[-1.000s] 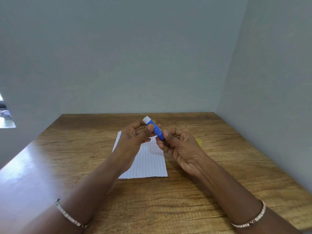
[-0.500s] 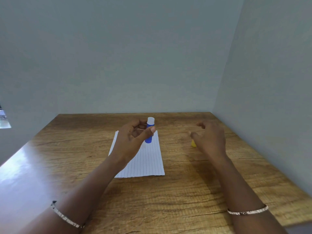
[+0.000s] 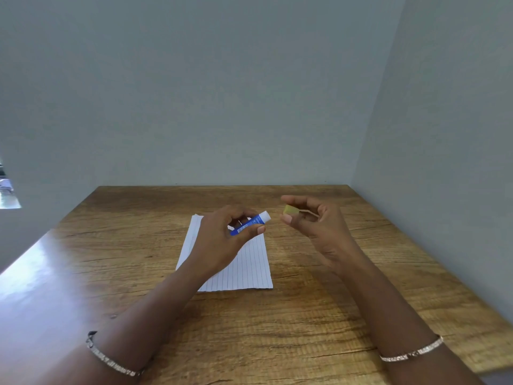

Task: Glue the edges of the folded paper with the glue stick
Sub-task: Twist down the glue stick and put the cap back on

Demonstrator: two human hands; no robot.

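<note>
A folded sheet of lined white paper [image 3: 247, 268] lies flat on the wooden table [image 3: 305, 315]. Above its far end my left hand [image 3: 222, 240] grips a blue glue stick [image 3: 251, 223] between thumb and fingers, its white tip pointing to the right. A short way to the right, my right hand [image 3: 316, 229] pinches the small yellow cap [image 3: 290, 210] between thumb and fingertips, held in the air beside the glue stick's tip. Cap and tip are a small gap apart.
Grey partition walls [image 3: 433, 162] close the table at the back and on the right. Both wrists wear thin bracelets. Bare wood surrounds the paper on all sides.
My right hand reached to the right of the paper, picked up the yellow cap and brought it back toward the glue stick. My left hand tilted the stick from upright to pointing right.
</note>
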